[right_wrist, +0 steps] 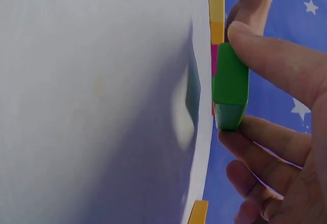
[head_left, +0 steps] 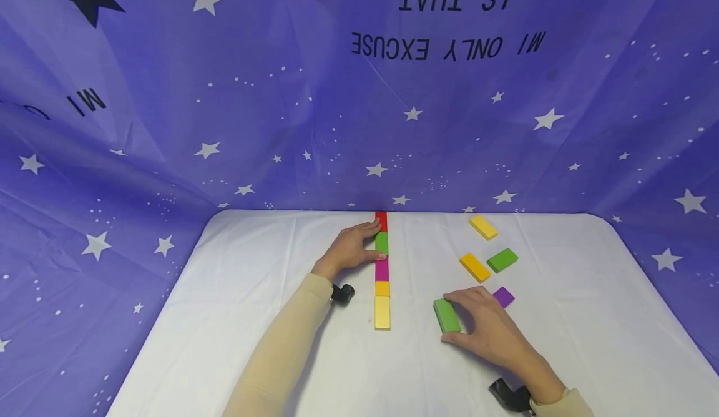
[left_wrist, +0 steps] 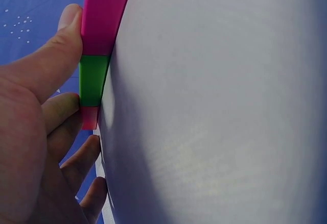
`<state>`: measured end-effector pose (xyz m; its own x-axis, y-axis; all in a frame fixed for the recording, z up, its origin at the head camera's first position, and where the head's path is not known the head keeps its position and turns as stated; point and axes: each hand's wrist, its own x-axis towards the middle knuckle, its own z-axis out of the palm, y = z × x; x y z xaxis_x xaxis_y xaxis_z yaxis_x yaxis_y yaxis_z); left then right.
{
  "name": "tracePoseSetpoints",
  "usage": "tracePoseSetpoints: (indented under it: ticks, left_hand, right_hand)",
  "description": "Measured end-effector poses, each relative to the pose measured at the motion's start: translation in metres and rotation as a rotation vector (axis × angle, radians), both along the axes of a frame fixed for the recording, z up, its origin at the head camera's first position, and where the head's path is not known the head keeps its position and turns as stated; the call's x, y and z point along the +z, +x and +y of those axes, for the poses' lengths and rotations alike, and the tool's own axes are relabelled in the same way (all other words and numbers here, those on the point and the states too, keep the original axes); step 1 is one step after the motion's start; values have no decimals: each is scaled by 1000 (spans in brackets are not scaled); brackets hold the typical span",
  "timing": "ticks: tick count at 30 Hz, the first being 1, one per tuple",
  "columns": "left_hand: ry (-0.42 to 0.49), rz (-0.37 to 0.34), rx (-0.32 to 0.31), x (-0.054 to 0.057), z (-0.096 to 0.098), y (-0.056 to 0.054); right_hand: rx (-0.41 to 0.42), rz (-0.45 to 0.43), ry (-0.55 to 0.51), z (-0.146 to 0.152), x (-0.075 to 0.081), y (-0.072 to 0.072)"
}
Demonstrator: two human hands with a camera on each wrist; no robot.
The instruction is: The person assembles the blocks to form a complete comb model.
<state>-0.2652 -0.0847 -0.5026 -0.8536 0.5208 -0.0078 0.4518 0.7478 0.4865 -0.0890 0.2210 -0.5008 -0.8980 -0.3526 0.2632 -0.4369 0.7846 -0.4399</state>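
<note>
A straight row of coloured blocks runs toward the table's far edge: red (head_left: pixel 382 222), green (head_left: pixel 382 242), magenta (head_left: pixel 382 271), orange (head_left: pixel 382 288) and pale yellow (head_left: pixel 382 313). My left hand (head_left: pixel 349 247) touches the row from its left side, thumb by the green and magenta blocks, a fingertip by the red one. In the left wrist view, the thumb lies along the magenta block (left_wrist: pixel 104 20). To the right of the row, my right hand (head_left: pixel 487 323) grips a green block (head_left: pixel 447 316) between thumb and fingers. The right wrist view shows this green block (right_wrist: pixel 231 76) held at its ends.
Loose blocks lie on the white tabletop (head_left: pixel 584 317) at the right: pale yellow (head_left: pixel 483 227), orange (head_left: pixel 475 268), green (head_left: pixel 502 260) and a purple one (head_left: pixel 503 297) partly behind my right hand. A blue starry cloth (head_left: pixel 314 123) hangs behind the table.
</note>
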Motion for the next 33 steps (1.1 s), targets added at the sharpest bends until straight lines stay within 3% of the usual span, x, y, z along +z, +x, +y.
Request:
tracePoseSetpoints:
  ticks: [14, 33]
  left_hand:
    - [-9, -1, 2, 0, 1, 1]
    - [3, -7, -3, 1, 0, 0]
  right_hand:
    - [-18, -1, -5, -19, 1, 7]
    - [-74, -90, -15, -51, 6, 17]
